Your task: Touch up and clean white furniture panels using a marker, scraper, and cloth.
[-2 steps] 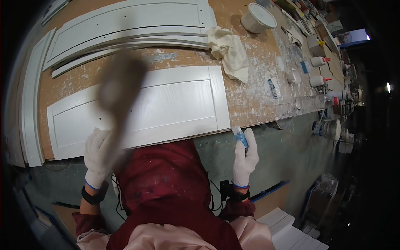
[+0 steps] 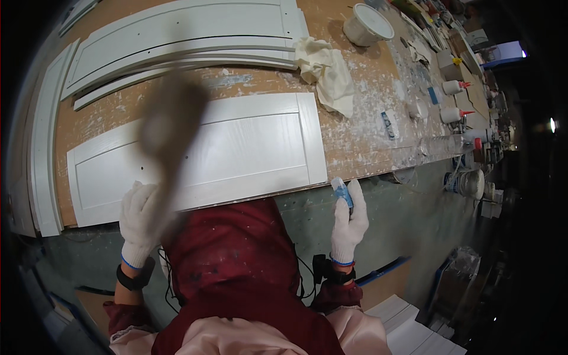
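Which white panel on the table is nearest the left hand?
The front panel, whose near edge the left hand overlaps; the rear panels lie beyond, the narrow panel farther left.

The panel (image 2: pixel 254 148) presented a smooth, white finish with soft sheen and faint wood-like grain. The benchtop (image 2: pixel 370 152) appeared board-like, matt and rough with white spatter. Left hand (image 2: pixel 136 228) and right hand (image 2: pixel 349 229) were covered in matt knitted fabric. The rag (image 2: pixel 334 86) was creased, matt cloth; the bucket (image 2: pixel 358 31) appeared smooth plastic.
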A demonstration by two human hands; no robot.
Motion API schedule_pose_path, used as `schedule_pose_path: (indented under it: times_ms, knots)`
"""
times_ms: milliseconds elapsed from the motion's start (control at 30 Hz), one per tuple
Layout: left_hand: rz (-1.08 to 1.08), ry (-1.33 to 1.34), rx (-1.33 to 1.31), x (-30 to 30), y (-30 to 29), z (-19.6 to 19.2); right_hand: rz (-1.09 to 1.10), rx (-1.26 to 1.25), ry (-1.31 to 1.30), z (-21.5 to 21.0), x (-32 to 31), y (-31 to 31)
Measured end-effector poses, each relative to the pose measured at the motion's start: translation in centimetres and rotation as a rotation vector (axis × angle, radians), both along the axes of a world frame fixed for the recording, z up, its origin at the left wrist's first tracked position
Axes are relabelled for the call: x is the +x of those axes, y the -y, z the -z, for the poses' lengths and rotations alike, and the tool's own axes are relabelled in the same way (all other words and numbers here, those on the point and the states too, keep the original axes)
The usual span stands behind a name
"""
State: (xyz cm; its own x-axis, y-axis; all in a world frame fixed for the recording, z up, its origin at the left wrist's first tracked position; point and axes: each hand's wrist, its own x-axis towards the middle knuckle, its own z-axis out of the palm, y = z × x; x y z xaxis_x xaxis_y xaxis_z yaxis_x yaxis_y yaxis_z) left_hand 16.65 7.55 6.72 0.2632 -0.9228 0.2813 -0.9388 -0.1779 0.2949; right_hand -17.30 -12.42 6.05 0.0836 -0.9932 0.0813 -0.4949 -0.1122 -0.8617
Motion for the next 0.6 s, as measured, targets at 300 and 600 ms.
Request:
schedule_pose_path:
  times_ms: [300, 600]
  knots:
    - [-0.019, 0.023, 0.017, 0.3, -0.2, 0.7, -0.071, -0.034, -0.094, -0.8, 0.6, 1.1]
    - [-0.028, 0.013, 0.035, 0.1, -0.2, 0.3, -0.098, -0.058, -0.101, -1.0, 0.6, 1.4]
